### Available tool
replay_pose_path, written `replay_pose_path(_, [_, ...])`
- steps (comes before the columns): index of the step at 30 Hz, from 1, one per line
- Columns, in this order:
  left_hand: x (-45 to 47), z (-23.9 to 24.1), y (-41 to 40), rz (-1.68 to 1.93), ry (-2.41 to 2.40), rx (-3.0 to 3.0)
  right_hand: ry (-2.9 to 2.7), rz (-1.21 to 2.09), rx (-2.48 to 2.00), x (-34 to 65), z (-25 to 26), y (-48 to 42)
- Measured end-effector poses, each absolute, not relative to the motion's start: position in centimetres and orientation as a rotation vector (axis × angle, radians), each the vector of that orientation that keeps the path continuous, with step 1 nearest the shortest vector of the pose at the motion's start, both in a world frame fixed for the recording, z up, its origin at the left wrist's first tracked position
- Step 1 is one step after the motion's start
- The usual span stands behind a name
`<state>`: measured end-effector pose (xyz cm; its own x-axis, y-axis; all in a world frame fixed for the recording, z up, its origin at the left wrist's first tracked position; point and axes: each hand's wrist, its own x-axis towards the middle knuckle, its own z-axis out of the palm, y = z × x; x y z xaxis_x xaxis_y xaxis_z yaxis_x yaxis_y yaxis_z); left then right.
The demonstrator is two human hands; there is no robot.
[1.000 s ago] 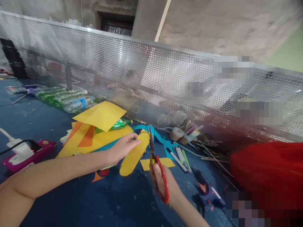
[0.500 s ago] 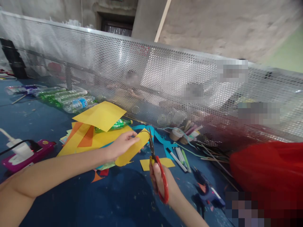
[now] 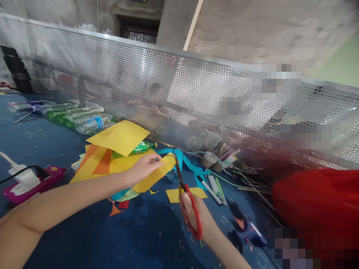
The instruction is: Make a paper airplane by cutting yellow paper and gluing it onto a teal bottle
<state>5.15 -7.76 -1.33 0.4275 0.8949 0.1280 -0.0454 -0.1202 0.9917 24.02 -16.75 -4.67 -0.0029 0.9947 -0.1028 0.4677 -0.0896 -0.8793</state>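
My left hand (image 3: 144, 167) pinches a long rounded piece of yellow paper (image 3: 155, 175) held above the blue table (image 3: 134, 239). My right hand (image 3: 193, 215) grips red-handled scissors (image 3: 187, 198), fingers through the loops. The blades point up and away, and their tips meet the right end of the yellow piece. A small yellow offcut (image 3: 186, 193) lies on the table just behind the scissors.
Sheets of yellow and orange paper (image 3: 112, 149) are piled at left centre over a green bottle (image 3: 140, 148). Plastic bottles (image 3: 81, 117) lie along a perforated metal screen (image 3: 179, 93). A magenta power strip (image 3: 30, 179), blue paper strips (image 3: 185, 160), pens (image 3: 215, 186), tape rolls (image 3: 209, 158), a glue gun (image 3: 246, 228) and red fabric (image 3: 316, 205) surround my hands.
My left hand has turned the yellow piece from upright to slanting low and left. The scissors have stayed at its right end, tilting slightly left.
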Motion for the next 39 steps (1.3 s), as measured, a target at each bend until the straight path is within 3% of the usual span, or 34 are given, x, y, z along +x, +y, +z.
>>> replay_pose_path(6, [4.2,-1.6,-6.0,1.020,0.946,1.742,-1.491,1.078,-1.716,23.9,-4.2,-16.5])
replay_pose_path(11, [4.6,-1.5,-7.1,1.396,1.046,2.100,-1.462,1.117,-1.728,23.9,-4.1,-16.4])
replay_pose_path(15, [5.7,-1.6,-10.2,0.696,0.773,1.988,-1.487,1.105,-1.652,23.8,-3.9,-16.7])
replay_pose_path(18, [6.5,-2.6,-11.4,0.506,0.660,1.603,-1.512,1.113,-1.559,23.5,-3.6,-17.2])
replay_pose_path(24, [7.2,-4.7,-10.4,0.819,0.581,1.207,-1.517,1.157,-1.346,22.7,-3.8,-18.2])
replay_pose_path(31, [7.0,-2.9,-10.1,1.125,0.345,1.131,-1.545,1.142,-1.176,22.3,-5.1,-18.5])
replay_pose_path(39, [5.9,-1.6,-10.9,1.241,0.711,1.269,-1.728,1.038,-1.275,22.2,-4.3,-18.9])
